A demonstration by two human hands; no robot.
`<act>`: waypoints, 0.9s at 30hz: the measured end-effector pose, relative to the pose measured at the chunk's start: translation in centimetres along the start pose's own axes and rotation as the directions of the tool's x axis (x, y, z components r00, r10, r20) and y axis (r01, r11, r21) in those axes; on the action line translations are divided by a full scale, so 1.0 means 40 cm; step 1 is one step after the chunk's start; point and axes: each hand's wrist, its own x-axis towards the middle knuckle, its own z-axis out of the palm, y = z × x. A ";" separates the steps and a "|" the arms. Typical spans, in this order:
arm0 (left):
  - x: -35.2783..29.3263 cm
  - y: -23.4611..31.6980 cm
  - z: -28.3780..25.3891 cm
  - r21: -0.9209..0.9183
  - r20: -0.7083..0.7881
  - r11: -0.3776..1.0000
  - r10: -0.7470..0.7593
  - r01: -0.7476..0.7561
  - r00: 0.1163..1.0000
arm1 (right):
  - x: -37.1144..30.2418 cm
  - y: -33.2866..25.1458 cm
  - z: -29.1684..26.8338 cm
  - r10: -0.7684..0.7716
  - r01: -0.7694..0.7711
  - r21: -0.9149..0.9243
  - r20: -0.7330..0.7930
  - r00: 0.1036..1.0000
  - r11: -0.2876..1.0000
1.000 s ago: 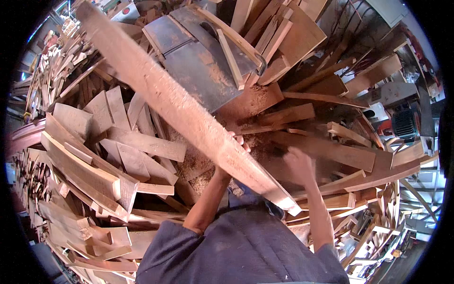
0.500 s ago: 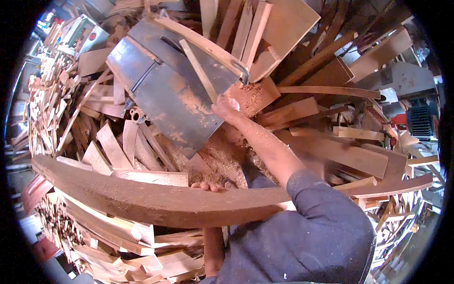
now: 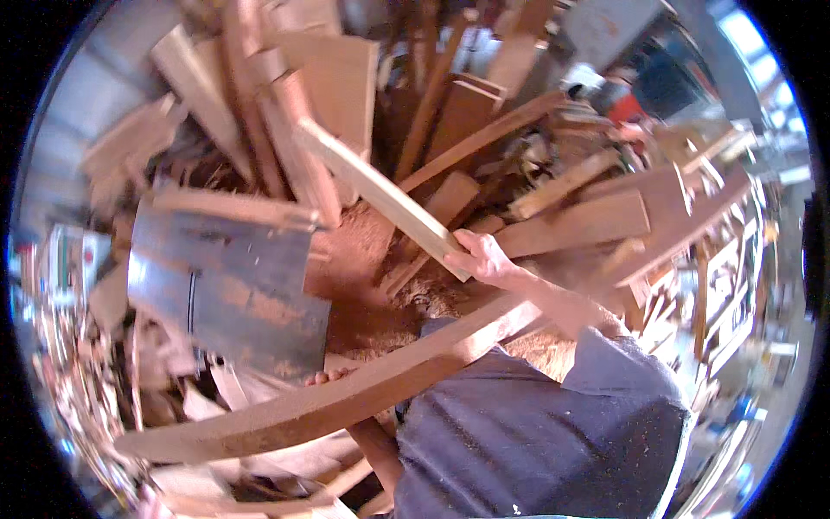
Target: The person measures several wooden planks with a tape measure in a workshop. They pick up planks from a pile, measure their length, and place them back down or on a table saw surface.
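Note:
A long, thick wooden plank [image 3: 372, 385] lies across the front of me, its left end lower and nearer. My left hand [image 3: 328, 377] is closed around it from beneath, with the fingertips showing over the far edge. Beyond the plank, my right hand [image 3: 484, 259] grips a narrow pale wooden stick [image 3: 380, 190] near its near end. The stick slants away to the upper left, over sawdust and off the metal surface. At the left is a grey metal machine table [image 3: 233, 320] with a dark slot and patches of sawdust.
A wooden rail [image 3: 233, 208] runs along the table's far edge. Boards [image 3: 571, 223] and a large panel [image 3: 333, 95] lean in piles ahead and to the right. Reddish sawdust [image 3: 350, 251] is heaped beside the table. Offcuts [image 3: 95, 389] crowd the left side.
My right hand has lifted the stick off the metal table and swung it to the right. The view has turned right, and the long plank now slants up to the right.

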 end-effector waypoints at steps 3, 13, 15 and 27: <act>0.083 0.032 -0.012 0.625 0.219 0.766 0.014 -0.152 0.976 | -0.042 0.025 -0.067 0.113 -0.104 0.045 -0.323 0.940 0.994; 0.033 -0.246 0.267 0.654 0.283 0.756 -0.285 0.033 0.916 | -0.187 0.351 -0.207 0.469 -0.256 0.395 -0.692 0.549 0.883; 0.030 -0.239 0.275 0.634 0.260 0.772 -0.269 0.047 0.927 | -0.198 0.357 -0.202 0.450 -0.229 0.394 -0.673 0.587 0.890; 0.012 -0.196 0.212 0.610 0.155 0.792 -0.158 0.032 0.975 | -0.125 0.609 -0.421 0.528 -0.202 0.497 -0.702 0.477 0.844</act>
